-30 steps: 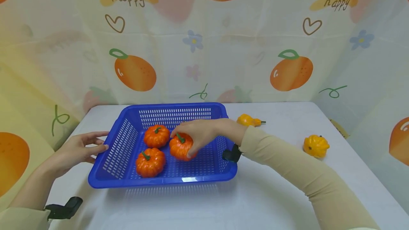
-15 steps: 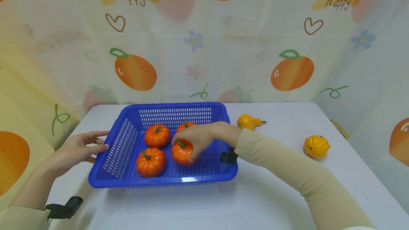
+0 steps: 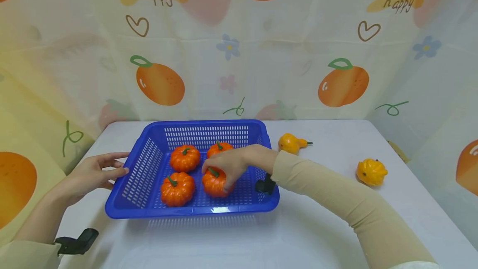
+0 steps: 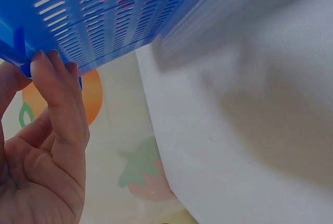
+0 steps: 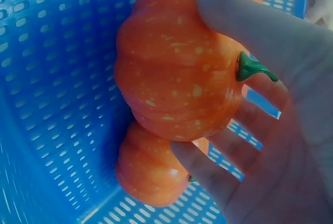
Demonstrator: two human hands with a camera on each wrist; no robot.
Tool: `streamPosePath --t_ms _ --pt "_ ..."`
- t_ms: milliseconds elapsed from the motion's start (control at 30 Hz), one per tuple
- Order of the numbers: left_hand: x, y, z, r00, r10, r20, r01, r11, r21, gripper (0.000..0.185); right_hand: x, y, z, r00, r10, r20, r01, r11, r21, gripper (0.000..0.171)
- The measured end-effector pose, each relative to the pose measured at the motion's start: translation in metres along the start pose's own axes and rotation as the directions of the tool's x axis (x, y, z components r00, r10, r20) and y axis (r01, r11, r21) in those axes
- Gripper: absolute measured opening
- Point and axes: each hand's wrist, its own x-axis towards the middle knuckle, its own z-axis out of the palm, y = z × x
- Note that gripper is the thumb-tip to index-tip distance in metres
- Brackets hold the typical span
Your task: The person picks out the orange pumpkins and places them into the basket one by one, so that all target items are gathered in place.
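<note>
While the right hand (image 3: 228,162) reaches into the blue basket (image 3: 149,165), its fingers curl around an orange pumpkin (image 3: 215,182) at the near right of the basket floor, thumb and fingertips wrapping the ribbed sides just below the green stem. The right wrist view shows that grasp closely: fingers (image 5: 244,31) cup the fruit from above, and it sits low, apparently touching the mesh bottom. Three more pumpkins share the basket: one near left (image 3: 177,189), one far left (image 3: 184,158), and one far right (image 3: 219,149) partly hidden behind the hand. They lie in two loose rows, so the held one fills the last near corner.

Over at the left, the left hand (image 3: 95,173) rests against the basket's left rim with fingers mostly straight, fingertips (image 4: 49,65) pressing the edge, seemingly to steady the light plastic against sliding on the white table (image 3: 321,219).

Outside the basket, two yellow gourds lie on the table to the right: one (image 3: 292,143) just beyond the far right corner, another (image 3: 371,172) well apart, farther right.
</note>
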Motion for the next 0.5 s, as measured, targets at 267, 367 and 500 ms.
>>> streamPosePath --t_ms 267,367,500 --pt "0.0007 0.0005 0.0007 1.0 -0.005 0.002 0.005 1.0 0.008 0.067 0.0051 -0.003 0.0081 1.0 0.005 0.02 -0.005 0.999 -0.042 0.063" --pt "0.0011 0.0 0.0006 1.0 -0.005 0.001 0.005 1.0 0.01 0.067 0.0054 -0.0038 0.009 0.999 0.026 0.026 -0.025 0.999 -0.03 0.064" --pt "0.001 -0.0009 0.0001 1.0 -0.003 0.002 0.003 1.0 0.008 0.067 0.0052 -0.0047 0.0088 0.999 0.039 0.037 -0.038 0.999 -0.02 0.065"
